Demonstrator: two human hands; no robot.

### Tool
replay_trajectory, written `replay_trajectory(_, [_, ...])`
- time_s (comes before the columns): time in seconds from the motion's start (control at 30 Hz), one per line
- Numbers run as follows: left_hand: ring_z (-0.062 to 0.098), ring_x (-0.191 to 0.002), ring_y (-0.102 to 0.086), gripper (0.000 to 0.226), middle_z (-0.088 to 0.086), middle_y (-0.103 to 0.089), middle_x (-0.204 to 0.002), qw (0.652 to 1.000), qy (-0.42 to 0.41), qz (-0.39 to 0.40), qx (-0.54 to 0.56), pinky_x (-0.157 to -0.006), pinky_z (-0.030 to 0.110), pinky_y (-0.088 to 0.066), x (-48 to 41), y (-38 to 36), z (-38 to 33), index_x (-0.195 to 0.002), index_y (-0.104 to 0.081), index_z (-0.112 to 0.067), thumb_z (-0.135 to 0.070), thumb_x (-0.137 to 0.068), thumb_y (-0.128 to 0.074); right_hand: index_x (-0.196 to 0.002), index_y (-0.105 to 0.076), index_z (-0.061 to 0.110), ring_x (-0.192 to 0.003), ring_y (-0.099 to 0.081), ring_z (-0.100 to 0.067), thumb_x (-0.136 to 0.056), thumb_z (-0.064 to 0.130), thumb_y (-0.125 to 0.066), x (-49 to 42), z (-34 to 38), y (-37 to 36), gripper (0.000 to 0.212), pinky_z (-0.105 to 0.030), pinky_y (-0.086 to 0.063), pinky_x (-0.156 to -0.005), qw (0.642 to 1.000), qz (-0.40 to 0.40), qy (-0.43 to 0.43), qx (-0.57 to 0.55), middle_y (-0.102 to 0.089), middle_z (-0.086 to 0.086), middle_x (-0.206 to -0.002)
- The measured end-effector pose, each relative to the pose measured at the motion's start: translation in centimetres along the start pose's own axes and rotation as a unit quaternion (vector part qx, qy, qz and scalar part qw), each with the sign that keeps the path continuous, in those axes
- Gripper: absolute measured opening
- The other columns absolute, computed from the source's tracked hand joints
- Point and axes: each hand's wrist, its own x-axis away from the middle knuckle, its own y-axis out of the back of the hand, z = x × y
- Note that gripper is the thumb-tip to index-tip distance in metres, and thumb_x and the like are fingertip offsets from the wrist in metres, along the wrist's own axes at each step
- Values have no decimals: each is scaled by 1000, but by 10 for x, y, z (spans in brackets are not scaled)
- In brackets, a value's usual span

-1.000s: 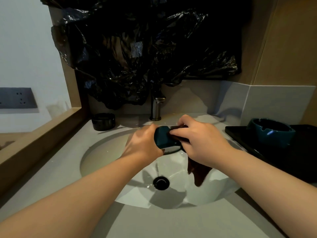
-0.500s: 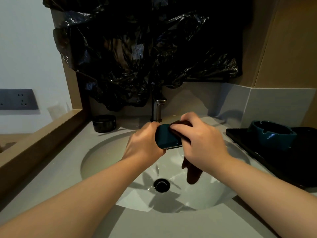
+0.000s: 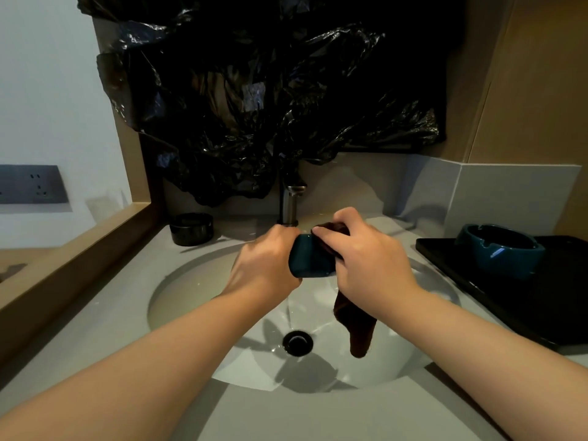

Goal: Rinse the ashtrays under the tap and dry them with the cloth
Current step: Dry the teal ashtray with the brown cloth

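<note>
room: a dim washstand corner, where a grey counter [image 3: 95, 329] has a round white basin [image 3: 191, 291] sunk in it. a crumpled black plastic sheet [image 3: 254, 90] covers the wall above the tap [image 3: 290, 205].
left hand: the left hand [image 3: 264, 265] is over the basin, its fingers curled around the left side of the held ashtray [image 3: 310, 261]. the ashtray is tilted on its side, and i cannot see well which way its hollow faces.
right hand: the right hand [image 3: 372, 262] has its fingers bent over the brown cloth [image 3: 356, 329] and presses it against the top edge of the same ashtray. the free end of the cloth hangs down toward the drain [image 3: 298, 342].
where the ashtray is: in the air between the two hands, just in front of the tap and above the basin. i think this is so that drops fall in the basin and not on the counter.
water: a thin thread below the ashtray seems to fall toward the drain. whether the tap runs i cannot tell.
others: a second teal ashtray [image 3: 499, 249] stands upright on the black tray [image 3: 541, 297] at the right, probably the place for finished ones. a black ashtray [image 3: 191, 229] sits on the counter at the back left, near the tap.
step: in my judgement, the drying of the held piece. the black one is probably not yet done.
</note>
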Motion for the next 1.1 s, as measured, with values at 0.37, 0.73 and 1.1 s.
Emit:
replay_trajectory(0.37, [13,-93,-56,46,-9,-58,-100,988,108,-41,107,-77,26,-47,-4,2,3,-113,-53,-29,-31,-73,-76,-113,-69,15,-72,-61,-23,-67,1,-72,6,-12,5,48,-30,-52,-48,998,-6,50,-21,-61,-7,-106])
replay_trajectory(0.73, [11,-92,-55,50,-14,-57,-96,981,119,-10,152,-73,23,-44,-3,-3,-1,-110,-51,-32,-38,-69,-79,-112,-67,9,-78,-61,-26,-73,3,-60,8,-7,3,40,-34,-53,-52,996,-47,79,-3,-61,-10,-109])
replay_trajectory(1.1, [7,-92,-52,50,-18,-52,-93,986,61,-21,151,-69,15,-39,0,-4,1,-109,-49,-35,-30,-71,-80,-118,-65,17,-88,-55,-19,-91,9,-51,2,-15,6,32,-32,-51,-80,969,-31,-193,-150,-48,8,-105])
